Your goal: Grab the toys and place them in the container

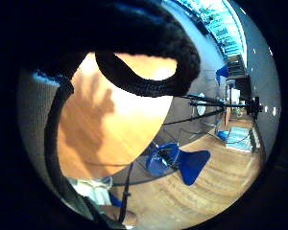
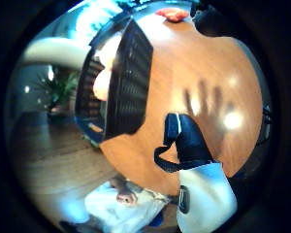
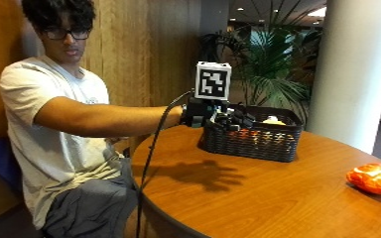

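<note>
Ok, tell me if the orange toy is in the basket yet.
Out. The orange toy lies on the table, apart from the basket.

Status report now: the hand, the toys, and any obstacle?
Right hand open, empty, raised above the table beside the basket. Orange toy lies on the table, far side from the hand. Nothing between them.

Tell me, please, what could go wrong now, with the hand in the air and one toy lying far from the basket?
1. The orange toy lies near the table edge; a careless reach may push it off.
2. The hand hovers beside the basket; swinging across could bump its rim.
3. The basket already holds toys, so another one may roll out.
</note>
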The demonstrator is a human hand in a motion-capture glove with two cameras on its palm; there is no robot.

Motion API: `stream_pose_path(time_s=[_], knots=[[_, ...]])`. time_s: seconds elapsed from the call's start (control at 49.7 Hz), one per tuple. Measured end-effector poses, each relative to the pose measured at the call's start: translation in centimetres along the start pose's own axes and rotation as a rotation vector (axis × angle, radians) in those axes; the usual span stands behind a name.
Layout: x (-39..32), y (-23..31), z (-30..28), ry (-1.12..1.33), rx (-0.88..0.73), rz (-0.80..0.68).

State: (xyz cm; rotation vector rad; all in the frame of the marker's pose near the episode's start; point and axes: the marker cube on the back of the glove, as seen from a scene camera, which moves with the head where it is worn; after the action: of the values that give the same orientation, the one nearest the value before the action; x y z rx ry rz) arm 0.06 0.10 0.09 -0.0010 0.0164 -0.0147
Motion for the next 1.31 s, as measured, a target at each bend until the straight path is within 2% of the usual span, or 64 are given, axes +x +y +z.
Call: stream_pose_path(time_s=[0.241, 0.382, 0.543, 0.644, 0.785, 0.845, 1.006, 1.127, 1.308], knots=[[1.2, 0.2, 0.3, 0.130, 0.000, -0.018], [0.4, 0.3, -0.2, 0.004, 0.002, -0.036], [0.3, 0.2, 0.2, 0.042, 0.003, -0.019], [0.5, 0.3, 0.4, 0.072, -0.003, -0.062], [1.4, -0.4, 0.5, 0.165, 0.001, 0.003], [0.5, -0.9, 0.3, 0.086, 0.002, -0.011], [0.2, -3.4, -0.6, 0.028, 0.009, -0.014], [1.1, -6.7, -0.8, 0.088, 0.013, 0.065], [0.6, -12.8, -0.9, -0.019, 0.021, 0.148]])
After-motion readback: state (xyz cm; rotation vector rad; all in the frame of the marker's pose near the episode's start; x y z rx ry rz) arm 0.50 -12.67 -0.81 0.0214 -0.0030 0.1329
